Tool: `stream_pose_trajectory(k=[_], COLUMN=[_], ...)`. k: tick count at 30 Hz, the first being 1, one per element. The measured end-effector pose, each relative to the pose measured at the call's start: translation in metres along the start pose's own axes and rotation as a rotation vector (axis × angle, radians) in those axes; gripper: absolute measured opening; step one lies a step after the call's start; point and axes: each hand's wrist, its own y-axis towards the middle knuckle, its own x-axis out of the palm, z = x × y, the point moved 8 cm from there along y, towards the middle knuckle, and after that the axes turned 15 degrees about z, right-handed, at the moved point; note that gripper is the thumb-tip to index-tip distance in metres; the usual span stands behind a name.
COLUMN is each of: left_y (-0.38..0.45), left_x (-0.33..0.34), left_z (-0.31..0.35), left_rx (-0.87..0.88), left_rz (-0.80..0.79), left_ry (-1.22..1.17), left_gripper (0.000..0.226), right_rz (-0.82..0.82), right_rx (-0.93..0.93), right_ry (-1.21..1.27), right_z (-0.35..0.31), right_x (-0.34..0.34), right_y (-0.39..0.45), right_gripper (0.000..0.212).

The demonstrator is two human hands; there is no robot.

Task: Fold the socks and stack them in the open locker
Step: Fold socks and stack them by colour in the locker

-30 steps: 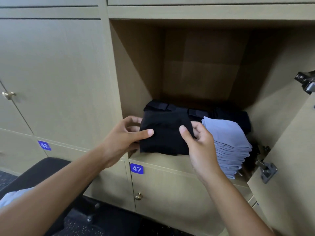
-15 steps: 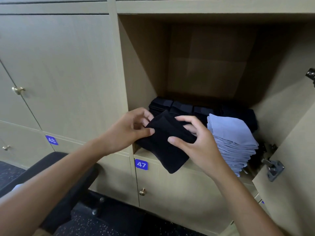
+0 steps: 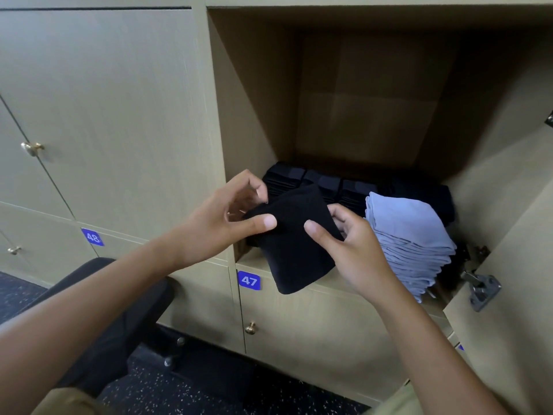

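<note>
A person's two bare hands hold one folded black sock (image 3: 294, 244) in front of an open locker (image 3: 374, 94). The left hand (image 3: 221, 223) pinches the sock's upper left edge, thumb lying across the front of the fabric and fingers curled behind it. The right hand (image 3: 347, 244) grips the sock's right side the same way, thumb on the front, fingers curled behind. The sock hangs tilted between the hands, its lower end dropping past the locker's front lip, over the closed door below.

Beyond the hands, on the locker floor, a row of folded black socks (image 3: 323, 184) runs along the back. Just to the right of the right hand stands a tall stack of folded pale blue socks (image 3: 410, 235), leaning a little towards the front; whether the hand touches it cannot be told. Further right, the locker's open door (image 3: 514, 265) shows a metal hinge (image 3: 481, 290).

Below the left hand, a blue label reading 47 (image 3: 248, 280) sits on the frame, with a brass knob (image 3: 250, 327) under it. A second blue label, 48 (image 3: 92, 237), is further left. Under the left forearm is a black chair (image 3: 98, 313) on dark speckled floor (image 3: 191, 390).
</note>
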Motion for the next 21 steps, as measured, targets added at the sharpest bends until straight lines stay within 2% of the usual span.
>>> stream_pose_trajectory(k=[4,6,10,14,16,18,21], left_y=[0.0,-0.001,-0.007,-0.013,-0.015,-0.014,-0.008], left_x=[-0.005,-0.002,0.009,0.011,0.006,-0.002,-0.009], left_z=[-0.001,-0.003,-0.006,-0.01,-0.013,-0.018,-0.017], left_rx=[-0.021,-0.063,-0.284,-0.4,-0.428,-0.461,-0.408], left_rz=[-0.093,-0.202,-0.503,-0.675,-0.697,-0.653,-0.522], left_ry=[0.113,0.13,0.21,0.308,0.363,0.358,0.294], left_gripper=[0.044,0.053,0.098,0.1,0.106,0.106,0.086], right_rz=[-0.043,-0.065,-0.117,-0.127,-0.114,-0.122,-0.105], right_rx=[-0.001,-0.004,-0.009,0.007,0.008,0.009,0.034], right_ry=[0.053,0.079,0.059,0.042,0.003,-0.035,-0.023], right_z=[0.0,-0.001,0.0,0.003,0.005,0.008,0.009], right_x=[0.002,0.004,0.01,0.01,0.008,0.009,0.012], right_y=[0.0,0.0,-0.001,-0.001,-0.001,-0.001,-0.002], right_gripper=[0.016,0.017,0.017,0.015,0.011,0.01,0.014])
